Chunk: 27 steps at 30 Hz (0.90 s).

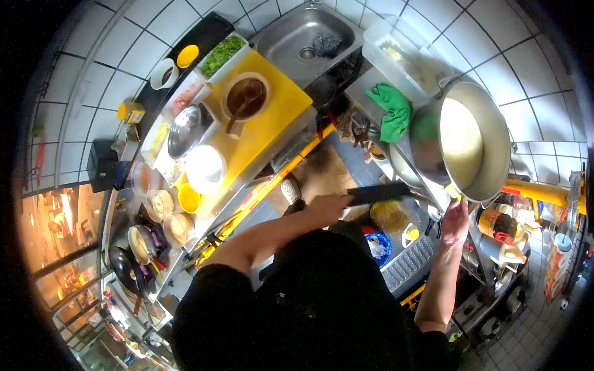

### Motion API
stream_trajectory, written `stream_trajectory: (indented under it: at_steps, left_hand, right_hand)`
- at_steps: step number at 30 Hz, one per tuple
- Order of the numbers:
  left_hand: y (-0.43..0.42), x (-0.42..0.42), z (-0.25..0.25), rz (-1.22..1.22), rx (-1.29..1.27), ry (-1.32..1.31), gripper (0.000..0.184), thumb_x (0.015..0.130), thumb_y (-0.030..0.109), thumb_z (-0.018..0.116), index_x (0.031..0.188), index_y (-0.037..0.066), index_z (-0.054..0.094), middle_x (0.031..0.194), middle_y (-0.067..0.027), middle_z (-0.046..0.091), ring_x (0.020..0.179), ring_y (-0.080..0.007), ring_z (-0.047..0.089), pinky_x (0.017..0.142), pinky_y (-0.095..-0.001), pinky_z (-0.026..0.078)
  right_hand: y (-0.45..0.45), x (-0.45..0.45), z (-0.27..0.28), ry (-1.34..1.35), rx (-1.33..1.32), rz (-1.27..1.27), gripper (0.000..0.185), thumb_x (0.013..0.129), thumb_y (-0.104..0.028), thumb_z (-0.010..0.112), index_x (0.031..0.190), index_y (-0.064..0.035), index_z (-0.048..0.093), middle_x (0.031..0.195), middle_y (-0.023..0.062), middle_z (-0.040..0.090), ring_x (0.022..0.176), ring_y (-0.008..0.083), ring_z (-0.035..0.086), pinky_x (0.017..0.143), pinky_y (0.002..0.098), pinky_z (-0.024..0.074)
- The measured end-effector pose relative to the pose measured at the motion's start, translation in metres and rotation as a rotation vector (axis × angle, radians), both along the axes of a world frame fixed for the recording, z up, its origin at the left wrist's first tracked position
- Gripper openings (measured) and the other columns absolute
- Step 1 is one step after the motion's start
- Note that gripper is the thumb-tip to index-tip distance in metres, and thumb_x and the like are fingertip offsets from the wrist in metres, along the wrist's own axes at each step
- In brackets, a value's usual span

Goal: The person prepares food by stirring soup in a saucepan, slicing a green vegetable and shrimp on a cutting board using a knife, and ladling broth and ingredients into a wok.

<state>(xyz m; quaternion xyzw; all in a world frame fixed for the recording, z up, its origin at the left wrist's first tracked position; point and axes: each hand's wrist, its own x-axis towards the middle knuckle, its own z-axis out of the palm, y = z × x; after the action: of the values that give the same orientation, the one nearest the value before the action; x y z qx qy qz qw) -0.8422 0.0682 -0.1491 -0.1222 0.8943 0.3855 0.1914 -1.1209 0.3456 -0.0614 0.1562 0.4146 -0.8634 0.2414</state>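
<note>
My left hand (326,209) is closed at the near end of a long dark tool (378,193), which reaches rightward toward the big pot. The tool's exact type is unclear. My right hand (455,224) is raised at the lower rim of the large metal pot (498,164), its fingertips pinched round a small yellow-green item (453,191). Pale, creamy contents (461,133) show inside the pot. A green cloth or glove (393,111) lies just left of the pot.
A yellow board (278,102) on the left counter bears a bowl of brown sauce (247,99). Behind is a metal sink (278,43). A clear plastic tub (396,52) stands behind the pot. Yellow noodles (391,217) lie below the tool; jars (492,224) stand at right.
</note>
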Motion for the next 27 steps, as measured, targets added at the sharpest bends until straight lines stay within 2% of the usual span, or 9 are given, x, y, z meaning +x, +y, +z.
stream_trajectory:
  at_steps: [4, 6, 7, 8, 9, 11, 13, 22, 27]
  left_hand:
    - [-0.085, 0.09, 0.032, 0.519, -0.008, 0.016, 0.056, 0.088, 0.023, 0.057, 0.143, 0.016, 0.046, 0.121, -0.0222, 0.063, 0.107, -0.039, 0.062, 0.092, -0.046, 0.051]
    - [-0.133, 0.107, 0.039, 0.709, -0.001, -0.049, 0.047, 0.086, 0.021, 0.061, 0.132, 0.012, 0.056, 0.106, -0.0226, 0.067, 0.097, -0.0391, 0.066, 0.08, -0.0456, 0.053]
    - [-0.155, 0.121, 0.02, 0.745, -0.085, 0.255, 0.042, 0.085, 0.02, 0.064, 0.126, 0.009, 0.06, 0.093, -0.0215, 0.068, 0.085, -0.0363, 0.067, 0.073, -0.044, 0.052]
    - [-0.177, 0.13, 0.013, 0.846, -0.053, 0.123, 0.042, 0.086, 0.019, 0.065, 0.126, 0.009, 0.061, 0.088, -0.0205, 0.067, 0.08, -0.0318, 0.067, 0.071, -0.0421, 0.051]
    - [-0.196, 0.125, 0.041, 0.843, -0.056, 0.091, 0.043, 0.086, 0.02, 0.065, 0.127, 0.008, 0.06, 0.088, -0.0195, 0.067, 0.081, -0.0297, 0.067, 0.072, -0.0402, 0.051]
    - [-0.217, 0.129, 0.062, 0.918, -0.081, 0.078, 0.044, 0.086, 0.021, 0.065, 0.127, 0.006, 0.06, 0.091, -0.0203, 0.068, 0.085, -0.0317, 0.067, 0.075, -0.0393, 0.051]
    - [-0.225, 0.133, 0.064, 0.913, -0.077, 0.14, 0.044, 0.086, 0.021, 0.065, 0.127, 0.005, 0.06, 0.093, -0.0207, 0.068, 0.086, -0.0335, 0.067, 0.076, -0.0402, 0.051]
    - [-0.245, 0.13, 0.035, 1.048, -0.062, 0.136, 0.044, 0.088, 0.026, 0.065, 0.127, 0.006, 0.06, 0.091, -0.0208, 0.067, 0.083, -0.0358, 0.066, 0.076, -0.0415, 0.052]
    - [-0.224, 0.108, 0.077, 1.27, 0.241, -0.019, 0.042, 0.09, 0.029, 0.065, 0.125, 0.006, 0.059, 0.083, -0.0188, 0.065, 0.075, -0.0349, 0.063, 0.072, -0.041, 0.051]
  right_hand:
    - [-0.024, 0.044, 0.002, -0.075, 0.256, 0.033, 0.024, 0.096, -0.02, 0.061, 0.113, -0.0027, 0.062, 0.113, 0.0096, 0.066, 0.108, 0.0165, 0.061, 0.098, 0.0301, 0.0461]
    - [-0.073, 0.081, 0.011, -0.105, 0.33, 0.192, 0.018, 0.094, -0.02, 0.063, 0.109, -0.0098, 0.064, 0.105, 0.0067, 0.064, 0.097, 0.0169, 0.059, 0.093, 0.028, 0.0454]
    - [-0.105, 0.095, 0.017, -0.166, 0.438, 0.176, 0.017, 0.094, -0.022, 0.063, 0.107, -0.0117, 0.064, 0.103, 0.0056, 0.062, 0.094, 0.0181, 0.057, 0.094, 0.0287, 0.0439]
    - [-0.11, 0.088, -0.037, -0.128, 0.337, 0.271, 0.019, 0.095, -0.025, 0.063, 0.109, -0.0116, 0.064, 0.109, 0.0061, 0.061, 0.096, 0.0205, 0.057, 0.094, 0.0301, 0.0446]
    - [-0.143, 0.096, -0.04, -0.049, 0.301, 0.379, 0.02, 0.095, -0.026, 0.063, 0.109, -0.0117, 0.062, 0.108, 0.0065, 0.06, 0.096, 0.0211, 0.056, 0.089, 0.0318, 0.0477]
    - [-0.22, 0.108, -0.024, 0.143, 0.729, 0.586, 0.02, 0.094, -0.014, 0.066, 0.11, -0.0061, 0.058, 0.105, 0.0101, 0.062, 0.092, 0.0197, 0.061, 0.086, 0.0328, 0.0522]
    - [-0.278, 0.114, -0.067, 0.236, 0.376, 0.52, 0.028, 0.09, -0.007, 0.07, 0.113, -0.0045, 0.055, 0.097, 0.008, 0.063, 0.082, 0.0167, 0.062, 0.075, 0.0299, 0.053]
    - [-0.459, 0.121, -0.099, 0.863, 0.881, 1.045, 0.026, 0.087, -0.016, 0.067, 0.11, -0.0041, 0.064, 0.099, 0.019, 0.067, 0.088, 0.0273, 0.067, 0.078, 0.0402, 0.0524]
    - [-0.486, 0.105, -0.105, 1.563, 0.915, 1.054, 0.031, 0.086, -0.014, 0.061, 0.115, -0.0045, 0.062, 0.116, 0.0228, 0.061, 0.108, 0.0404, 0.057, 0.092, 0.0473, 0.0473]
